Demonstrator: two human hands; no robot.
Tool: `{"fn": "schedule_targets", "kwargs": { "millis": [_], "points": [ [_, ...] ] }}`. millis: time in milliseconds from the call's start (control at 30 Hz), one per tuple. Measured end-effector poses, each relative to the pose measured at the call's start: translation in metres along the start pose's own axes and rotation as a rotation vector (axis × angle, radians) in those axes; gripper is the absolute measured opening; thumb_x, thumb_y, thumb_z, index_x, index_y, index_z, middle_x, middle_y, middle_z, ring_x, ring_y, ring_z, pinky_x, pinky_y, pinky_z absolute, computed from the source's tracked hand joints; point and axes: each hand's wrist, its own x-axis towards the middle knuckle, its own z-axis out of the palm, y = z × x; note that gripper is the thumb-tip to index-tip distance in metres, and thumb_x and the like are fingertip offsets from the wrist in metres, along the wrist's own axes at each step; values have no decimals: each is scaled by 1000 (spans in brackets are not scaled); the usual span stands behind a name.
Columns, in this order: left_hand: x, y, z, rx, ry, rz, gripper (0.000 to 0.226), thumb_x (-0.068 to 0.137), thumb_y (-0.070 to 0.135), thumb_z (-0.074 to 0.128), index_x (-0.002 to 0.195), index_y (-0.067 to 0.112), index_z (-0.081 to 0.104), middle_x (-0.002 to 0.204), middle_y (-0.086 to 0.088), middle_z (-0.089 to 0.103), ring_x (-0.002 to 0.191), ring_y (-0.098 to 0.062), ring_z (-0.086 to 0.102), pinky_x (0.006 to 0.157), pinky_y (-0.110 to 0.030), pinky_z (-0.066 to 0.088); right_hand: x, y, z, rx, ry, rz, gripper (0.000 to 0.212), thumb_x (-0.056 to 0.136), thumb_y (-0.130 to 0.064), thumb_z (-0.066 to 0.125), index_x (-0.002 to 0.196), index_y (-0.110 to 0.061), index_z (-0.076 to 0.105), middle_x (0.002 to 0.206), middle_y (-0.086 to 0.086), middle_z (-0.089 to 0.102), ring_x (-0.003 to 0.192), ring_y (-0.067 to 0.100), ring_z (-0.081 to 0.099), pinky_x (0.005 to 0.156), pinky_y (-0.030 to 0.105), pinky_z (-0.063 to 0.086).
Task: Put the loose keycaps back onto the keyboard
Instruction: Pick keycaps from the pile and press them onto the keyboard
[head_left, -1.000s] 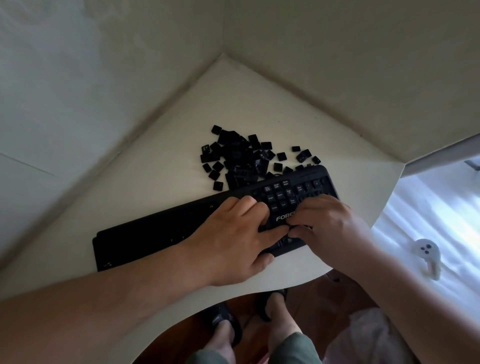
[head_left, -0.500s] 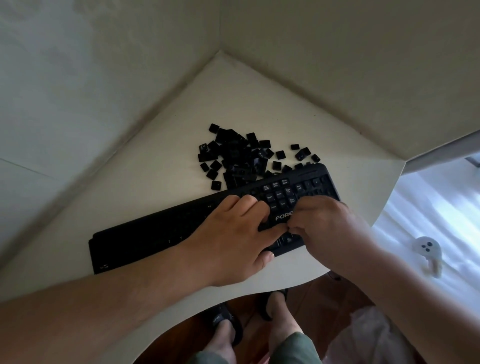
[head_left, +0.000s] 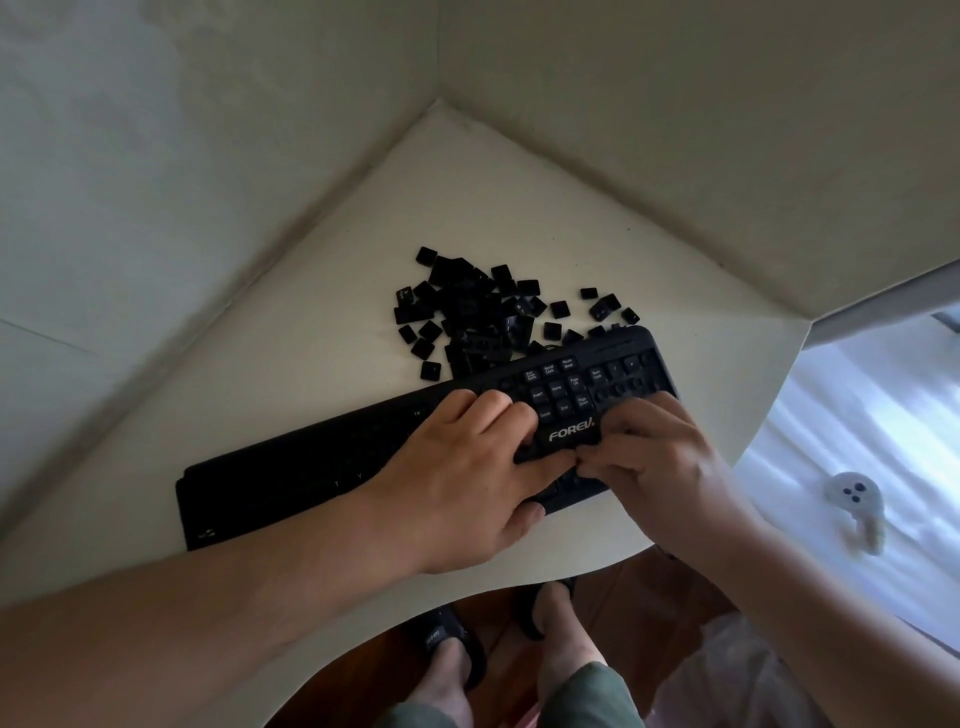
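Observation:
A black keyboard (head_left: 291, 478) lies slantwise on the cream corner table (head_left: 322, 322). Its nav-cluster keys and a few numpad keys are seated. A pile of loose black keycaps (head_left: 467, 312) lies just behind its right half. My left hand (head_left: 467, 478) rests flat on the keyboard, its index fingertip reaching toward the arrow-key area. My right hand (head_left: 654, 467) sits over the right end with fingers curled down. Its fingertips meet the left index finger below the FOREV logo. What lies under those fingertips is hidden.
Two walls meet behind the table and close off the back. The table's curved front edge (head_left: 613, 558) runs just below my hands. My feet in sandals (head_left: 447, 639) stand on a wooden floor. A white plug adapter (head_left: 857, 499) lies on striped bedding at the right.
My right hand's fingers have drawn in and left toward the left index fingertip. My left hand has stayed on the keyboard. The keycap pile has not moved.

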Motion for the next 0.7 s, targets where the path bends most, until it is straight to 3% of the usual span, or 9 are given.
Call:
{"fn": "schedule_targets", "kwargs": {
  "millis": [100, 200, 367, 500, 600, 700],
  "points": [
    [0, 0, 1, 7, -1, 2, 51, 101, 55, 41, 145, 32, 50, 122, -6, 51, 111, -27, 46, 89, -44, 42, -8, 5, -5, -10, -35, -39, 22, 94, -43, 72, 102, -25, 81, 91, -1, 55, 81, 23, 49, 72, 35, 46],
    [1, -3, 1, -34, 56, 18, 45, 101, 51, 45, 139, 31, 59, 120, -3, 56, 113, -26, 51, 91, -44, 43, -11, 8, -9, -1, -55, -8, 22, 94, -41, 72, 108, -26, 80, 97, -3, 59, 85, 22, 54, 73, 37, 50],
    [2, -29, -4, -134, 273, -104, 20, 96, 37, 63, 110, 28, 75, 103, 5, 62, 102, -22, 57, 87, -42, 43, -4, 1, -13, 66, 170, 320, 11, 80, -25, 85, 91, -25, 82, 95, -12, 69, 89, 14, 63, 80, 29, 53],
    [-1, -44, -8, -154, 306, -161, 14, 92, 38, 69, 99, 27, 75, 98, 7, 63, 100, -22, 57, 90, -41, 43, 1, -6, -5, 56, 59, 266, 18, 77, -29, 87, 94, -27, 82, 95, -13, 66, 92, 12, 59, 87, 15, 45],
    [-5, -37, -4, -171, 276, -96, 16, 92, 40, 68, 101, 28, 75, 101, 8, 62, 102, -20, 56, 89, -40, 43, 2, -8, -1, 41, -6, 234, 19, 77, -26, 87, 95, -28, 82, 95, -13, 65, 90, 14, 59, 81, 23, 49],
    [-9, -34, 2, -193, 268, -104, 16, 93, 39, 68, 103, 28, 75, 103, 8, 62, 102, -18, 55, 91, -37, 42, 7, -11, 2, 51, -18, 336, 20, 72, -20, 91, 86, -30, 81, 86, -18, 64, 86, 14, 57, 77, 24, 47]
  ]
}}
